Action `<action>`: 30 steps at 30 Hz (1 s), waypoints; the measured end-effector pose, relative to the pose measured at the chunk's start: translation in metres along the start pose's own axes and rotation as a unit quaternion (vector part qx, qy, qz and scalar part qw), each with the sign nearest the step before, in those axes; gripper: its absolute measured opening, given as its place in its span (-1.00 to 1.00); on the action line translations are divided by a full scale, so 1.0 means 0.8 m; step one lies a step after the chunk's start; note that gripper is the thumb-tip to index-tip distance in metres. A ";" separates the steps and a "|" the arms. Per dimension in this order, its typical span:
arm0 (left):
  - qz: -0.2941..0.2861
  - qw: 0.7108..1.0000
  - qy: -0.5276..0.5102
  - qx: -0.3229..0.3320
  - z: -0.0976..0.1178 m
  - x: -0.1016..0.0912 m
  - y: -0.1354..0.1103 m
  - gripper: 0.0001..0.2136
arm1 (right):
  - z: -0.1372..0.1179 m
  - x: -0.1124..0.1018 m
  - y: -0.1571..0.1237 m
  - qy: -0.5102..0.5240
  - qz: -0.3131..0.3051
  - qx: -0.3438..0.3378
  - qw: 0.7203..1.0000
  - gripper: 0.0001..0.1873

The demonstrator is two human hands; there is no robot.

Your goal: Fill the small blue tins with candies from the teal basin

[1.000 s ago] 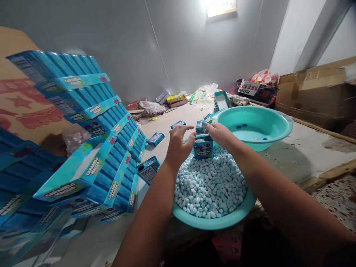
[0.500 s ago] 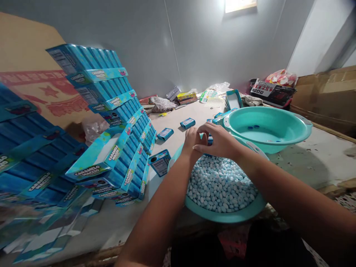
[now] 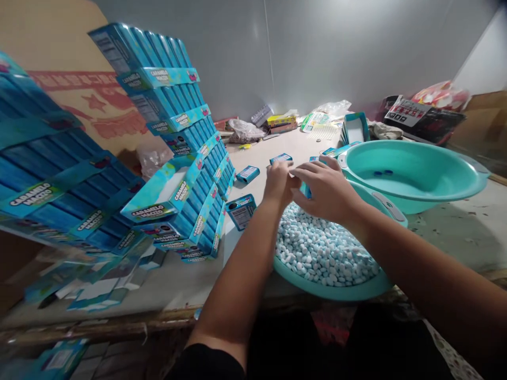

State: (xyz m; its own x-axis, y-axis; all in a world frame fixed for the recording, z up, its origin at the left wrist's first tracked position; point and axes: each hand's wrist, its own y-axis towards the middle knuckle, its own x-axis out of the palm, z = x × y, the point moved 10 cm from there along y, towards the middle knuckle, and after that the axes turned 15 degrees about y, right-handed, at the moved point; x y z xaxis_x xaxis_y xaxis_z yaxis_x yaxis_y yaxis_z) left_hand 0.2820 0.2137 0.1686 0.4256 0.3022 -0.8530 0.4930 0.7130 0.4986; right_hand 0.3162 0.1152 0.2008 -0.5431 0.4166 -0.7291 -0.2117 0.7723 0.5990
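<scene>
Both of my hands meet above the far part of a teal basin [image 3: 336, 293] full of small pale blue and white candies [image 3: 328, 248]. My left hand [image 3: 278, 182] is closed, its fingers curled away from view; what they hold is hidden. Beside it, my right hand [image 3: 327, 192] has its fingers stretched toward the left hand and its thumb apart. A bit of blue shows behind the right hand; I cannot tell whether it is held. Left of the basin, a small blue candy box [image 3: 241, 212] leans near my left forearm. Two more blue boxes [image 3: 247, 174] lie beyond.
Tall stacks of blue display boxes [image 3: 174, 121] stand at the left, with an open-topped tray [image 3: 158, 206] among them. A second teal basin [image 3: 428, 184] with a few blue pieces sits at the right. Bags, papers and a black package [image 3: 423, 121] line the wall.
The view has shifted, so everything sits farther right. The fingers of my right hand have straightened and its thumb has parted from them. My left hand stays closed beside it.
</scene>
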 end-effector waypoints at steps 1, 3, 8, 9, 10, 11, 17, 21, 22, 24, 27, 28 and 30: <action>0.021 1.000 -0.017 -0.011 -0.012 -0.015 -0.006 -0.70 | -0.002 -0.001 0.000 0.017 0.005 -0.012 1.000 -0.68; 0.070 0.995 -0.070 -0.013 -0.035 -0.050 -0.026 -0.63 | 0.000 -0.001 -0.001 0.048 0.008 -0.024 0.999 -0.66; 0.073 0.990 -0.123 -0.015 -0.093 -0.111 -0.077 -0.79 | 0.017 0.038 -0.003 0.146 -0.106 0.014 0.984 -0.70; 0.076 0.989 -0.123 -0.034 -0.106 -0.119 -0.081 -0.78 | 0.017 0.052 -0.006 0.167 -0.151 0.018 0.974 -0.69; 0.077 0.988 -0.121 -0.050 -0.118 -0.124 -0.083 -0.78 | 0.014 0.067 -0.011 0.182 -0.196 0.018 0.963 -0.68; 0.074 0.989 -0.116 -0.059 -0.126 -0.126 -0.082 -0.78 | 0.011 0.079 -0.016 0.190 -0.234 0.016 0.953 -0.67; 0.084 0.992 -0.088 -0.035 -0.143 -0.109 -0.077 -0.79 | 0.011 0.102 -0.027 0.192 -0.290 0.027 0.937 -0.71; 0.066 0.991 -0.115 -0.018 -0.148 -0.086 -0.089 -0.77 | 0.015 0.104 -0.025 0.185 -0.313 0.039 0.931 -0.84; 0.059 0.990 -0.128 -0.021 -0.152 -0.082 -0.091 -0.76 | 0.017 0.105 -0.024 0.176 -0.319 0.045 0.930 -0.87; 0.049 0.986 -0.154 -0.037 -0.161 -0.075 -0.092 -0.72 | 0.021 0.106 -0.023 0.157 -0.326 0.056 0.931 -0.89; 0.039 0.987 -0.151 -0.048 -0.170 -0.072 -0.092 -0.68 | 0.024 0.105 -0.022 0.153 -0.324 0.060 0.932 -0.88; 0.035 0.989 -0.140 -0.043 -0.169 -0.073 -0.092 -0.67 | 0.024 0.104 -0.022 0.155 -0.322 0.057 0.932 -0.87; 0.037 0.993 -0.106 -0.024 -0.164 -0.077 -0.092 -0.67 | 0.024 0.101 -0.021 0.158 -0.312 0.054 0.935 -0.84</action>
State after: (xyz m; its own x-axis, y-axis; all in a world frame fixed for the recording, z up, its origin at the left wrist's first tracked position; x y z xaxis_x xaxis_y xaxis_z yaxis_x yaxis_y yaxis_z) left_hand 0.1196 0.2253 0.1642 0.6123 0.2190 -0.7597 0.4189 0.7250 0.5466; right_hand 0.2912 0.1449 0.1252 -0.5581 -0.2811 -0.7807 -0.4941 0.8685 0.0406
